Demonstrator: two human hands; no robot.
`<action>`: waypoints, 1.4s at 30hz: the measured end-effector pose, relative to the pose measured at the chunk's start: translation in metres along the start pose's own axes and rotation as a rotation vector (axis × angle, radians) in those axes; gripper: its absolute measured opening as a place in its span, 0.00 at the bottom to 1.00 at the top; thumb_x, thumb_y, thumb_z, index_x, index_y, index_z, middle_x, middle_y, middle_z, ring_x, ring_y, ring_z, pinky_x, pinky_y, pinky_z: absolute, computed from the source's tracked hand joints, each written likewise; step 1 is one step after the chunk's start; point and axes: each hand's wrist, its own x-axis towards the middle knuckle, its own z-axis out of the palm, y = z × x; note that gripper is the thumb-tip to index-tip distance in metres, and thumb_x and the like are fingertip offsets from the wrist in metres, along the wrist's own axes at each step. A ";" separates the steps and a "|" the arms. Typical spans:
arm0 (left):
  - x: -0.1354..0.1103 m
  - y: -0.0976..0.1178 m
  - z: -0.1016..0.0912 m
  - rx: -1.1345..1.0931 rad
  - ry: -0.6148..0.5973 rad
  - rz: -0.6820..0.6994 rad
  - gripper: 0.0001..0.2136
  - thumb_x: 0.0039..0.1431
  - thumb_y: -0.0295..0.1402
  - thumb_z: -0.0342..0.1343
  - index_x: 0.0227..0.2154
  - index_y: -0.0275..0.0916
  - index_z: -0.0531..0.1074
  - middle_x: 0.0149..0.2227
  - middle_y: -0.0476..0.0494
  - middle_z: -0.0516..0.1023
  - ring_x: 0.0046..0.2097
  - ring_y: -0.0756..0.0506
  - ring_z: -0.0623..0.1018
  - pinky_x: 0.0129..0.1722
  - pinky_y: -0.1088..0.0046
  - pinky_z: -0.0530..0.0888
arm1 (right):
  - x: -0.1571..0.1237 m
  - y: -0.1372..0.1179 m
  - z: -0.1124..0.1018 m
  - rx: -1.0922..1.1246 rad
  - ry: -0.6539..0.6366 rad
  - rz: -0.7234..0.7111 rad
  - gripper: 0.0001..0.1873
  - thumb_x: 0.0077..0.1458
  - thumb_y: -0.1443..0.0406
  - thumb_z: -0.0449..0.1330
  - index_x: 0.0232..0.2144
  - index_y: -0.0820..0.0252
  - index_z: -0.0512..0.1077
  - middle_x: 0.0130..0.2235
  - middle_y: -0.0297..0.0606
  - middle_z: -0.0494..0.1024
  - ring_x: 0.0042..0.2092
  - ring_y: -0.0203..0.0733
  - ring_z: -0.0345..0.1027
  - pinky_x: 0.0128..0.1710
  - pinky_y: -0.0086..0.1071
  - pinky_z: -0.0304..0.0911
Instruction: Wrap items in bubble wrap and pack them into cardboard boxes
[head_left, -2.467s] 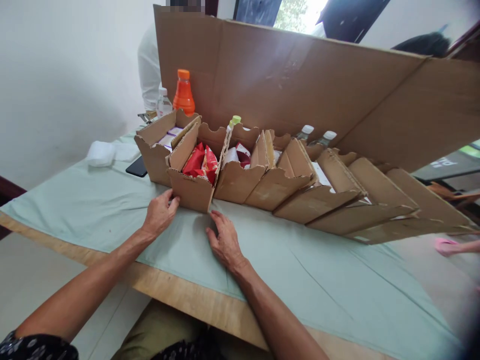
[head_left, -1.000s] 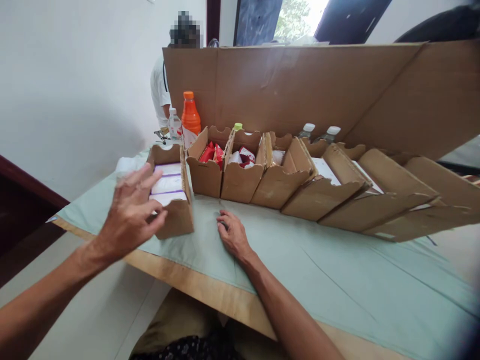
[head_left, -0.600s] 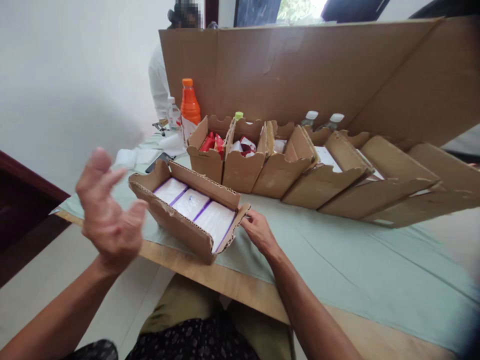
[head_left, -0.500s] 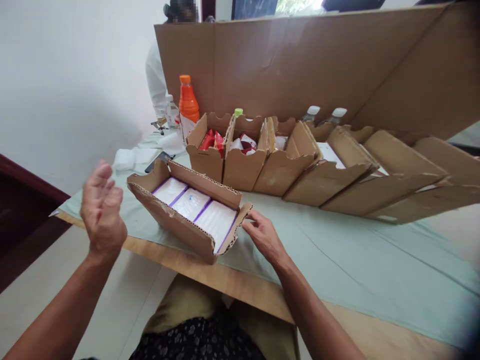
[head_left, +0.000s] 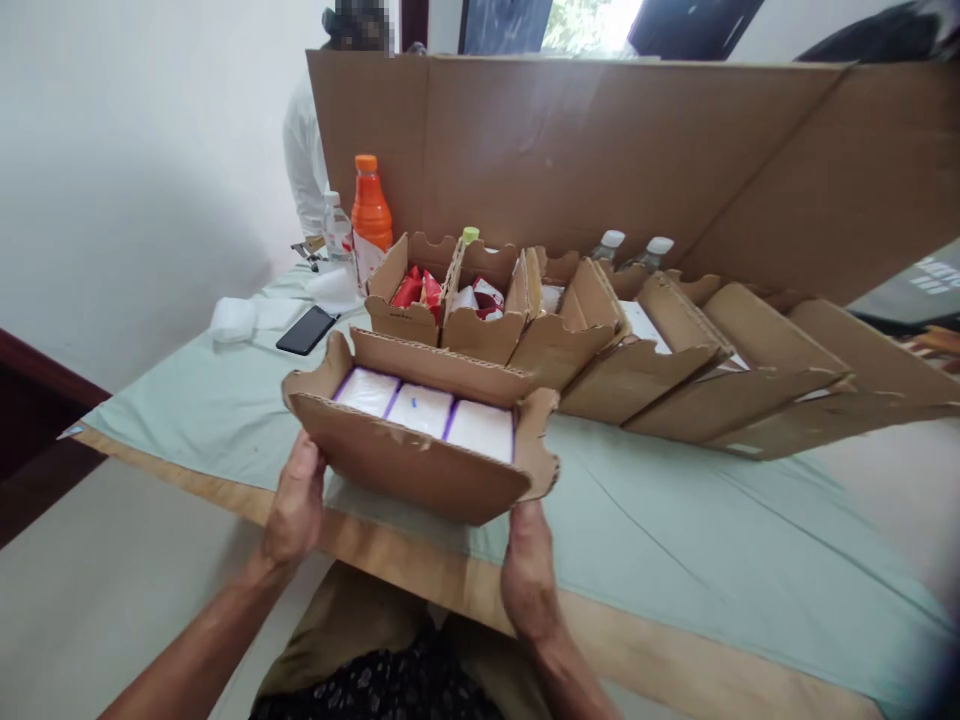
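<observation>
Between my two hands is an open cardboard box (head_left: pixel 420 465), raised and tilted a little near the table's front edge. Three white packs (head_left: pixel 421 408) with purple edges lie side by side in it. My left hand (head_left: pixel 296 505) grips the box's left end from below, its fingertips partly hidden behind the cardboard. At the lower right corner, my right hand (head_left: pixel 529 570) is closed on the box, the thumb near the front and the other fingers out of sight.
A row of cardboard bins (head_left: pixel 487 330) stands behind, some holding red packets (head_left: pixel 420 290). A phone (head_left: pixel 306 330), a white roll (head_left: pixel 234 318) and an orange bottle (head_left: pixel 371 205) are at the left. A tall cardboard panel (head_left: pixel 570 150) rises behind; a person in white (head_left: pixel 304 160) is beyond it.
My left hand has come in from the left and taken hold of the box. My right hand has shifted under its right end. The box has turned and moved right, uncovering the phone.
</observation>
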 end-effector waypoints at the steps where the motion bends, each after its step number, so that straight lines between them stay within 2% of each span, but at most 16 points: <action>1: -0.003 -0.003 0.011 -0.017 -0.050 0.024 0.24 0.69 0.52 0.48 0.60 0.44 0.71 0.65 0.42 0.73 0.67 0.38 0.70 0.68 0.58 0.66 | 0.011 0.002 -0.008 0.014 0.036 -0.017 0.32 0.73 0.49 0.42 0.72 0.50 0.55 0.72 0.40 0.61 0.76 0.49 0.44 0.74 0.57 0.43; 3: -0.005 -0.008 0.034 -0.024 -0.158 0.065 0.26 0.71 0.49 0.48 0.65 0.44 0.66 0.69 0.41 0.68 0.70 0.38 0.67 0.71 0.57 0.62 | 0.037 0.006 -0.027 0.073 0.114 -0.055 0.33 0.72 0.48 0.40 0.73 0.51 0.54 0.71 0.40 0.63 0.76 0.47 0.44 0.75 0.55 0.41; 5: 0.000 -0.014 0.055 0.003 -0.254 0.082 0.28 0.70 0.49 0.48 0.68 0.43 0.61 0.70 0.40 0.65 0.71 0.38 0.64 0.71 0.58 0.60 | 0.063 0.010 -0.046 0.160 0.185 -0.072 0.33 0.71 0.46 0.42 0.71 0.52 0.58 0.69 0.40 0.67 0.74 0.47 0.51 0.74 0.52 0.44; 7: 0.008 -0.021 0.070 0.045 -0.350 0.063 0.30 0.70 0.50 0.48 0.69 0.41 0.59 0.71 0.38 0.63 0.72 0.37 0.62 0.72 0.58 0.60 | 0.083 0.017 -0.065 0.240 0.200 -0.041 0.34 0.68 0.43 0.44 0.66 0.52 0.66 0.66 0.41 0.71 0.70 0.49 0.59 0.71 0.52 0.52; 10: 0.017 -0.035 0.076 0.153 -0.422 -0.007 0.34 0.67 0.49 0.53 0.71 0.39 0.56 0.72 0.35 0.61 0.73 0.36 0.60 0.73 0.54 0.57 | 0.092 0.038 -0.085 0.268 0.166 0.072 0.37 0.64 0.37 0.45 0.56 0.53 0.75 0.61 0.45 0.77 0.64 0.54 0.68 0.61 0.52 0.64; 13: 0.018 -0.054 0.071 0.264 -0.368 -0.060 0.38 0.62 0.46 0.59 0.70 0.37 0.55 0.71 0.31 0.63 0.72 0.34 0.63 0.71 0.51 0.59 | 0.080 0.063 -0.091 0.244 0.180 0.160 0.38 0.61 0.35 0.48 0.55 0.53 0.76 0.60 0.45 0.78 0.61 0.56 0.70 0.55 0.51 0.65; 15: 0.015 -0.063 0.067 0.338 -0.352 -0.053 0.36 0.61 0.45 0.59 0.68 0.35 0.60 0.68 0.30 0.67 0.69 0.33 0.67 0.70 0.51 0.62 | 0.071 0.074 -0.088 0.221 0.188 0.180 0.36 0.62 0.37 0.50 0.56 0.52 0.76 0.61 0.44 0.78 0.62 0.55 0.69 0.55 0.49 0.65; 19: 0.008 -0.069 0.066 0.476 -0.351 -0.040 0.33 0.60 0.43 0.59 0.66 0.36 0.64 0.63 0.32 0.73 0.65 0.31 0.72 0.65 0.49 0.69 | 0.063 0.081 -0.083 0.170 0.223 0.165 0.33 0.63 0.40 0.54 0.57 0.54 0.75 0.61 0.44 0.77 0.62 0.54 0.69 0.55 0.48 0.65; 21: 0.007 -0.070 0.065 0.514 -0.348 -0.027 0.33 0.59 0.42 0.59 0.66 0.37 0.64 0.64 0.33 0.73 0.66 0.30 0.71 0.65 0.48 0.70 | 0.062 0.079 -0.083 0.122 0.245 0.158 0.33 0.62 0.40 0.55 0.57 0.55 0.75 0.60 0.45 0.77 0.61 0.55 0.69 0.55 0.49 0.65; 27: 0.011 -0.072 0.060 0.613 -0.476 0.053 0.39 0.57 0.40 0.60 0.70 0.33 0.57 0.68 0.29 0.67 0.69 0.29 0.67 0.68 0.45 0.64 | 0.058 0.074 -0.086 -0.032 0.285 0.160 0.32 0.60 0.41 0.57 0.54 0.57 0.75 0.56 0.46 0.79 0.54 0.53 0.71 0.56 0.49 0.64; 32: 0.018 -0.068 0.068 0.622 -0.601 0.101 0.45 0.52 0.36 0.61 0.73 0.39 0.52 0.72 0.33 0.62 0.71 0.29 0.64 0.70 0.42 0.59 | 0.063 0.076 -0.090 -0.048 0.419 0.152 0.28 0.60 0.41 0.57 0.45 0.59 0.75 0.44 0.39 0.78 0.42 0.45 0.70 0.45 0.41 0.65; 35: 0.018 -0.065 0.068 0.586 -0.626 0.045 0.45 0.53 0.36 0.60 0.73 0.36 0.51 0.72 0.32 0.61 0.71 0.30 0.63 0.71 0.43 0.58 | 0.069 0.075 -0.091 -0.087 0.484 0.140 0.28 0.60 0.41 0.56 0.41 0.59 0.74 0.41 0.38 0.76 0.41 0.44 0.68 0.40 0.39 0.64; 38: 0.024 -0.060 0.053 0.554 -0.558 -0.014 0.41 0.58 0.38 0.59 0.72 0.33 0.52 0.71 0.29 0.62 0.71 0.33 0.65 0.70 0.48 0.63 | 0.073 0.075 -0.093 -0.092 0.526 0.133 0.27 0.61 0.42 0.56 0.41 0.60 0.75 0.43 0.41 0.75 0.44 0.47 0.69 0.39 0.40 0.65; 40: 0.039 -0.055 0.032 0.604 -0.464 0.027 0.36 0.60 0.39 0.58 0.70 0.34 0.58 0.69 0.30 0.66 0.69 0.35 0.68 0.69 0.51 0.65 | 0.074 0.076 -0.095 -0.084 0.547 0.144 0.26 0.61 0.43 0.56 0.42 0.60 0.75 0.43 0.42 0.75 0.45 0.49 0.69 0.40 0.41 0.65; 42: 0.064 -0.048 0.008 0.713 -0.360 0.121 0.30 0.61 0.40 0.57 0.65 0.36 0.66 0.66 0.31 0.70 0.67 0.35 0.70 0.68 0.52 0.66 | 0.075 0.078 -0.097 -0.071 0.555 0.168 0.26 0.61 0.44 0.56 0.43 0.59 0.75 0.43 0.41 0.75 0.44 0.48 0.69 0.41 0.41 0.65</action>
